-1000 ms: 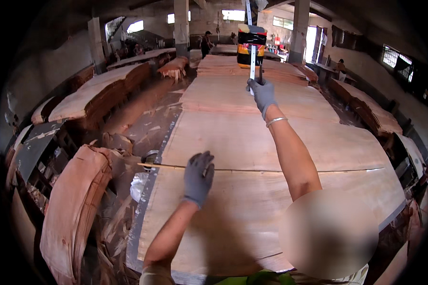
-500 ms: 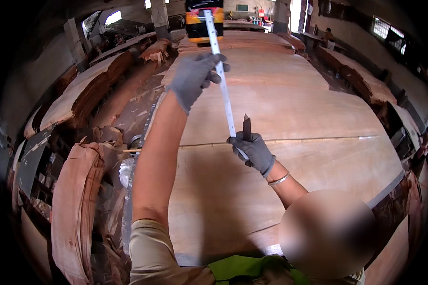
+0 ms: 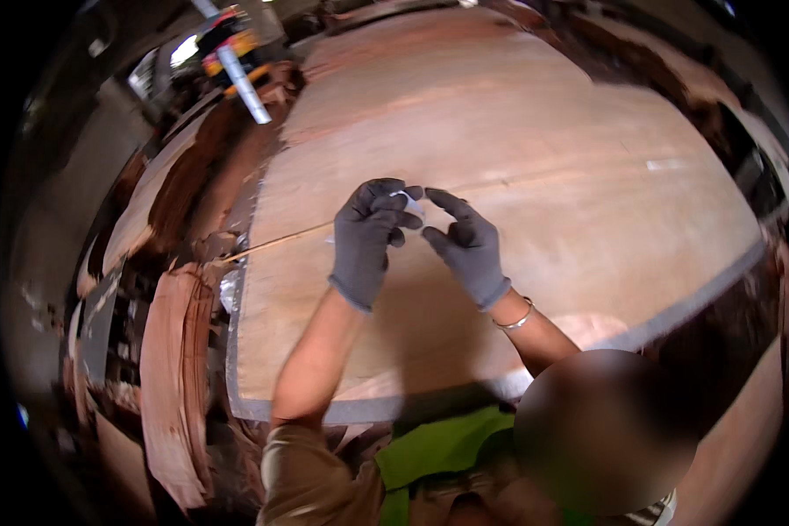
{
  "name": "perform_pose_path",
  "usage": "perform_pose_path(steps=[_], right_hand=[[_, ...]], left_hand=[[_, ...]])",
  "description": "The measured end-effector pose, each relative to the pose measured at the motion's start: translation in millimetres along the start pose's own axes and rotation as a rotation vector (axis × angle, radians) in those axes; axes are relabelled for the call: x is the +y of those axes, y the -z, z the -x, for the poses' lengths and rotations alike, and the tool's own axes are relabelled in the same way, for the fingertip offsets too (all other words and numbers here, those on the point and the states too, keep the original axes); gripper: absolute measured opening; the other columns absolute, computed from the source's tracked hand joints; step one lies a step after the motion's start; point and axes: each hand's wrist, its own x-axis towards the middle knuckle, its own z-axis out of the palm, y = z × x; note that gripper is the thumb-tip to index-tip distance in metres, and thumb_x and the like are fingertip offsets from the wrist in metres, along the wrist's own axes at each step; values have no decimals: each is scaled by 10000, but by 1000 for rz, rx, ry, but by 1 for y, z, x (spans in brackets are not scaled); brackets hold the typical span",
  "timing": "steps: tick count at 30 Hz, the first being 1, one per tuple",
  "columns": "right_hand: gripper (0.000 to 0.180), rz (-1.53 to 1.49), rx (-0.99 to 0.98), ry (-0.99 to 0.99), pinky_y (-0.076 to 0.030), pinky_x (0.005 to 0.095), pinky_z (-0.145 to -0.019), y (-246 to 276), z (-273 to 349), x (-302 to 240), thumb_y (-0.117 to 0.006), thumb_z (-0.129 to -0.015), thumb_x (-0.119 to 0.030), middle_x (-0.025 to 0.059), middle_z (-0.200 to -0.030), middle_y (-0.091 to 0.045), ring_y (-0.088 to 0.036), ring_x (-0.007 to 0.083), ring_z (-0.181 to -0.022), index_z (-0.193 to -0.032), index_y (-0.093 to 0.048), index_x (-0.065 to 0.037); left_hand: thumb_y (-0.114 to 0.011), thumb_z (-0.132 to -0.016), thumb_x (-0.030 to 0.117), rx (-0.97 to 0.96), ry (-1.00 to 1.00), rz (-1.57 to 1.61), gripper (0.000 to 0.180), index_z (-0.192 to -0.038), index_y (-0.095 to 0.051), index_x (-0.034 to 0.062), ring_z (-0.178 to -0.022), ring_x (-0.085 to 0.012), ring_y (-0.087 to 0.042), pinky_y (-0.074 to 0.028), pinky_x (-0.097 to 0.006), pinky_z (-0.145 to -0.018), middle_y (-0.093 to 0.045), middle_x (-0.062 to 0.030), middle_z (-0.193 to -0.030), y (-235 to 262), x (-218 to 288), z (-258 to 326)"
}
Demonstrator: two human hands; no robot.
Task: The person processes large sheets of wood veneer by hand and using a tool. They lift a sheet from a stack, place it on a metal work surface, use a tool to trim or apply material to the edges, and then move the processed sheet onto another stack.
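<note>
Both my hands, in grey gloves, are close together above a large pale wood veneer sheet. My left hand is closed, pinching a short piece of white tape that is partly hidden by its fingers. Just to its right, my right hand has its thumb and forefinger spread apart beside the tape, with nothing visible between them. At the upper left, a black, yellow and red holder has a loose strip of white tape hanging from it.
A thin wooden stick lies across the sheet's left edge. Stacked reddish veneer stands at left, with another stack behind it. A grey border runs along the sheet's near edge. A small pale patch is at right.
The long tape strip between my hands is now a short piece in my left hand. Both hands came together, the dark pointed blade left sight, and the view turned, shifting the holder left.
</note>
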Motion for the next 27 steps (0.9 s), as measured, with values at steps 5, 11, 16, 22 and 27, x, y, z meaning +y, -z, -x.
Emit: perform_pose_path(steps=[5, 11, 16, 22, 27], right_hand=[[156, 185, 110, -190, -380, 213, -510, 109, 71, -8, -596, -813, -47, 24, -637, -507, -405, 47, -574, -957, -597, 13], [83, 192, 174, -515, -384, 198, -576, 243, 205, -7, -546, -854, -87, -18, -713, -508, -438, 44, -654, -889, -563, -13], [125, 9, 549, -716, -374, 186, -560, 307, 295, 0, -519, -864, -97, -14, -703, -489, -426, 56, -636, -945, -566, -14], [153, 124, 1086, -573, -373, 180, -472, 383, 311, -7, -544, -859, -104, -13, -712, -566, -441, 26, -527, -984, -608, -44], [319, 605, 769, -314, -375, 207, -482, 339, 238, -58, -638, -752, -21, 28, -856, -620, -446, 48, -519, -1066, -590, -45]], left_hand=[[-497, -848, -18, -42, 20, -24, 156, -987, -550, 29, -618, -59, -527, -400, -176, -505, -638, -106, -936, -116, -71, 40], [-554, -807, -62, -320, 310, -62, 204, -999, -557, 5, -642, -61, -552, -438, -172, -528, -642, -78, -885, -209, -191, 92], [-576, -789, -53, -474, 681, 27, 204, -985, -560, 2, -653, -70, -555, -426, -169, -503, -626, -65, -858, -269, -245, 128], [-562, -820, -14, -577, 705, -45, 265, -1081, -523, 10, -504, -29, -433, -343, -166, -433, -624, -52, -827, -322, -214, 120], [-543, -826, -24, -690, 565, -101, 290, -1112, -500, -4, -502, -36, -431, -330, -176, -416, -624, -74, -831, -336, -210, 114]])
